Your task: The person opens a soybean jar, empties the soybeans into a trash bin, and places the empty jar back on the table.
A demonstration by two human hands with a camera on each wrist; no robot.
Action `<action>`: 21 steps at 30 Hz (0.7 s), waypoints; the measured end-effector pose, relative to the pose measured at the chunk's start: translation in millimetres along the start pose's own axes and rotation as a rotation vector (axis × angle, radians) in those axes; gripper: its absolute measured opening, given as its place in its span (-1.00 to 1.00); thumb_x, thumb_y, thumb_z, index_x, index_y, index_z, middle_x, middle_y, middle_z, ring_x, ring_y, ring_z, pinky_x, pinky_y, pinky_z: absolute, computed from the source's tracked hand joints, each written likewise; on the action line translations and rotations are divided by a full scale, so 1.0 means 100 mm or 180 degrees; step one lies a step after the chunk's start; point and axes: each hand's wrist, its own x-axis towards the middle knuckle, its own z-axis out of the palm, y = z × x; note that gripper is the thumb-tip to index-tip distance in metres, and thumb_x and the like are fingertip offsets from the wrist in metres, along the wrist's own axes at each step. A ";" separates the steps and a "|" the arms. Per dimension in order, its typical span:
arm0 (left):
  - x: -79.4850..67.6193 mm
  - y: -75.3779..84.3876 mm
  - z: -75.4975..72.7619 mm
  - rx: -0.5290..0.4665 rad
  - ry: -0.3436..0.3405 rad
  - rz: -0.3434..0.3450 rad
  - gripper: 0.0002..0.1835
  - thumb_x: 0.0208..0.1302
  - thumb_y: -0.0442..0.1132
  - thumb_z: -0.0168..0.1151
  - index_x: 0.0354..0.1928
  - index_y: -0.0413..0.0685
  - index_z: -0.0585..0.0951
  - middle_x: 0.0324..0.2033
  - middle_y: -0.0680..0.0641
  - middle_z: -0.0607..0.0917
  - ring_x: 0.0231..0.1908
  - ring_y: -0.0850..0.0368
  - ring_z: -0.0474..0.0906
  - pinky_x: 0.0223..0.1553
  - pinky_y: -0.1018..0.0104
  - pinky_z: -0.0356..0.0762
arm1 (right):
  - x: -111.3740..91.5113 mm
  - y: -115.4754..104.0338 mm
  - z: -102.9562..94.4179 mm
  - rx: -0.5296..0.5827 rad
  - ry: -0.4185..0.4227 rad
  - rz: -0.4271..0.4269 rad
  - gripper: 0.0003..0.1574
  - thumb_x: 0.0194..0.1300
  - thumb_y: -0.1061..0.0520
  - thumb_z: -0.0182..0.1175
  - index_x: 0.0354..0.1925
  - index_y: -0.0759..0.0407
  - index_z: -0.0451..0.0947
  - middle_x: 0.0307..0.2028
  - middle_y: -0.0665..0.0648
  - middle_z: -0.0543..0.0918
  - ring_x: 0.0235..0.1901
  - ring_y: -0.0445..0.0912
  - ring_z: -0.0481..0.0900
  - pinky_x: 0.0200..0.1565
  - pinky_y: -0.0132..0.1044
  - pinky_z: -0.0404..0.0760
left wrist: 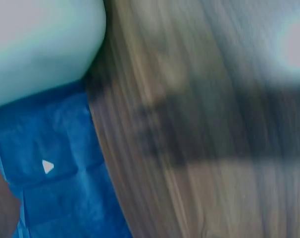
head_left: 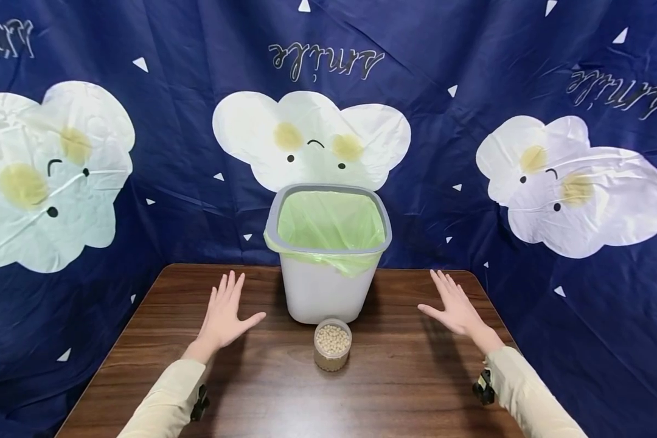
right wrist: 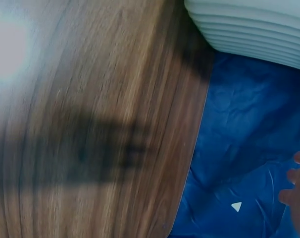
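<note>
A white bin (head_left: 328, 289) with a grey rim stands at the back of the table, lined with a light green bag (head_left: 334, 222). In front of it is a clear round jar (head_left: 331, 359) full of small pale beans or beads. To the left of the bin, my left hand (head_left: 223, 316) is held over the table with fingers spread and straight. My right hand (head_left: 456, 309) mirrors it on the other side, thumb pointing inward. Both hands are apart from the bin and jar. At the right wrist view's edge, a few fingertips (right wrist: 288, 197) show.
The brown wooden table (head_left: 285, 395) has rounded back corners. Behind and beside it hangs a dark blue cloth (head_left: 438, 36) printed with clouds and small white triangles. A dark device (head_left: 484, 387) sits at the right wrist, another (head_left: 199, 403) at the left.
</note>
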 end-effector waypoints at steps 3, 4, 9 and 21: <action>-0.03 0.08 0.09 -0.0151 0.0039 0.0037 0.09 -0.09 0.27 0.26 0.35 -0.26 0.07 0.30 -0.41 0.05 0.32 -0.29 -0.15 0.22 -0.23 -0.13 | 0.01 -0.05 0.01 0.0143 0.0032 -0.0039 0.12 0.13 -0.30 0.13 0.41 0.16 -0.14 0.35 0.36 0.00 0.33 0.26 -0.14 0.22 0.25 -0.11; -0.05 0.11 0.12 -0.0187 0.0041 0.0048 0.08 -0.09 0.26 0.27 0.34 -0.28 0.09 0.30 -0.41 0.07 0.32 -0.28 -0.13 0.23 -0.22 -0.11 | 0.01 -0.06 0.02 0.0184 0.0048 -0.0058 0.12 0.13 -0.29 0.14 0.41 0.16 -0.14 0.35 0.35 -0.01 0.33 0.26 -0.14 0.22 0.24 -0.10; -0.12 0.25 0.22 -0.0339 -0.0031 0.0120 0.05 -0.08 0.24 0.28 0.31 -0.32 0.15 0.30 -0.35 0.11 0.33 -0.23 -0.09 0.25 -0.13 -0.05 | 0.00 -0.14 0.07 0.0442 0.0136 -0.0119 0.08 0.13 -0.20 0.19 0.39 0.20 -0.10 0.36 0.32 0.00 0.33 0.24 -0.13 0.23 0.19 -0.05; -0.22 0.61 0.40 -0.0903 -0.0003 0.0191 -0.02 -0.13 0.13 0.36 0.29 -0.27 0.23 0.28 -0.24 0.23 0.29 -0.17 0.09 0.22 -0.09 0.09 | -0.04 -0.36 0.34 0.0905 0.0283 -0.0226 0.06 0.07 -0.13 0.27 0.37 0.19 0.00 0.32 0.28 0.13 0.28 0.19 0.08 0.20 0.13 0.12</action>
